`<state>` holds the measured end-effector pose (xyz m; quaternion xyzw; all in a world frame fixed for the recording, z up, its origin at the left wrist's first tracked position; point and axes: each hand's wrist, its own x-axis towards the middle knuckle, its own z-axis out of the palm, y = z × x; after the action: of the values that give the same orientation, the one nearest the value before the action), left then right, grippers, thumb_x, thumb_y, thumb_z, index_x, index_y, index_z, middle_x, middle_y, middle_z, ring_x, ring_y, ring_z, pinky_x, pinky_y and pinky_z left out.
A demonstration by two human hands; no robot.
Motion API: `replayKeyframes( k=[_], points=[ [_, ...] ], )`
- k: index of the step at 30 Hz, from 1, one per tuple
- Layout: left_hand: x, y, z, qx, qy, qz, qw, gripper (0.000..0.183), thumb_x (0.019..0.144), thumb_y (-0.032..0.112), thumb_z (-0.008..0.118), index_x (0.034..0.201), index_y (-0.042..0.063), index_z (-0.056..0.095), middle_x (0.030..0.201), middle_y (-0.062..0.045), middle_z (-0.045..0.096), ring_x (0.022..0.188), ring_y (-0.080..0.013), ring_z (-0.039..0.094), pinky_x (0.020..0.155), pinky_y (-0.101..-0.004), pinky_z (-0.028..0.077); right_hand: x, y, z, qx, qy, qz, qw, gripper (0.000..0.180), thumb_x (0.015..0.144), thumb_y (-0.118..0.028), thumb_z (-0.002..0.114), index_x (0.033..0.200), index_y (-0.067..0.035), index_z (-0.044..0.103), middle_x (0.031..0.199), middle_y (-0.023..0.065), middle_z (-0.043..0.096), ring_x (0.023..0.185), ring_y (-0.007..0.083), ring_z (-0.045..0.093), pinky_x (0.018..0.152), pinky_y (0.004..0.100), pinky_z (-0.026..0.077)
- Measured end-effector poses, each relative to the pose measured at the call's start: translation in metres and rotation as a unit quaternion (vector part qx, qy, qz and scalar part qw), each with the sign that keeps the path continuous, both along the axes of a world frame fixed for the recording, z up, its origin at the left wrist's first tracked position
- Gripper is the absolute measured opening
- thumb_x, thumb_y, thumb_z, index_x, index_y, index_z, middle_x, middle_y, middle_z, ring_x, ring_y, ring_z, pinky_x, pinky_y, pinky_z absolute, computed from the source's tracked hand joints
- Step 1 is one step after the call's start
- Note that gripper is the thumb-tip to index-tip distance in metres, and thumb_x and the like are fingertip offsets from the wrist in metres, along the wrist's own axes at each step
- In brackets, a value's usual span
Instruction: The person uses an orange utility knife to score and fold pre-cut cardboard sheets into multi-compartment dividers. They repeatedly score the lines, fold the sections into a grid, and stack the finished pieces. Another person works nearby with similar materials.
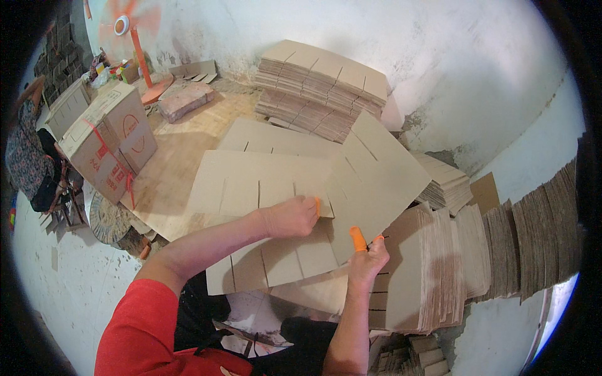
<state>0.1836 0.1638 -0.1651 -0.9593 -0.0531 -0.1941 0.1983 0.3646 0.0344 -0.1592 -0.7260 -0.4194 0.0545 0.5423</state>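
Note:
My right hand [369,261] grips the lower edge of a tilted, slotted cardboard sheet [376,174]. Its thumb, in an orange finger cot [359,238], presses on the sheet's face. My left hand [294,217] is curled at the front right part of a flat slotted cardboard sheet [240,181], pinching near its edge; the fingertips are partly hidden, and an orange cot shows there too. Beneath my left forearm lies another slotted sheet [277,258], reaching over the table's front edge. One more sheet [263,136] lies behind.
A tall stack of slotted cardboard [324,70] stands by the wall. More stacks [423,272] fill the right side. Leftward are a printed carton [110,141], a brick [186,101] and an orange fan [141,61] with blurred blades. Another person [30,150] is at the far left.

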Motion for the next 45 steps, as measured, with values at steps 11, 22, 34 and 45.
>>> replayKeyframes(
  k=[11, 22, 34, 45],
  points=[
    [0.007, -0.014, 0.004, -0.029, -0.002, -0.002, 1.000, 0.022, 0.065, 0.018, 0.059, 0.074, -0.002, 0.062, 0.080, -0.011, 0.059, 0.077, -0.0212, 0.053, 0.055, -0.0313, 0.048, -0.004, -0.001, 0.007, 0.010, -0.041, 0.012, 0.999, 0.028, 0.077, -0.011, 0.077, 0.072, 0.005, 0.054, 0.065, 0.0188, 0.058, 0.054, 0.0198, 0.048, 0.052, 0.0365, 0.043],
    [0.020, -0.070, 0.019, -0.415, -0.061, 0.040, 0.907, 0.039, 0.076, 0.039, 0.071, 0.090, 0.003, 0.064, 0.086, -0.015, 0.063, 0.088, -0.0335, 0.060, 0.075, -0.0450, 0.049, 0.003, -0.006, -0.005, -0.084, -0.091, -0.069, 0.990, 0.017, 0.079, -0.006, 0.069, 0.085, 0.005, 0.059, 0.075, 0.0201, 0.061, 0.067, 0.0280, 0.055, 0.061, 0.0389, 0.046],
    [0.001, 0.123, -0.089, -0.249, -0.021, 0.250, 0.935, 0.049, 0.076, 0.012, 0.071, 0.117, -0.007, 0.052, 0.099, -0.020, 0.062, 0.093, -0.0386, 0.055, 0.083, -0.0469, 0.047, -0.005, 0.000, -0.007, -0.081, -0.090, 0.000, 0.993, 0.021, 0.089, -0.017, 0.060, 0.088, 0.002, 0.050, 0.060, 0.0220, 0.057, 0.060, 0.0408, 0.061, 0.054, 0.0497, 0.047],
    [0.006, 0.136, -0.102, -0.133, 0.024, 0.222, 0.966, 0.026, 0.084, 0.003, 0.057, 0.109, -0.005, 0.056, 0.094, -0.022, 0.063, 0.100, -0.0375, 0.057, 0.085, -0.0433, 0.049, -0.013, 0.001, 0.002, -0.133, -0.045, 0.013, 0.990, 0.016, 0.086, -0.011, 0.060, 0.087, 0.002, 0.050, 0.066, 0.0241, 0.060, 0.068, 0.0424, 0.063, 0.058, 0.0510, 0.048]
  ],
)
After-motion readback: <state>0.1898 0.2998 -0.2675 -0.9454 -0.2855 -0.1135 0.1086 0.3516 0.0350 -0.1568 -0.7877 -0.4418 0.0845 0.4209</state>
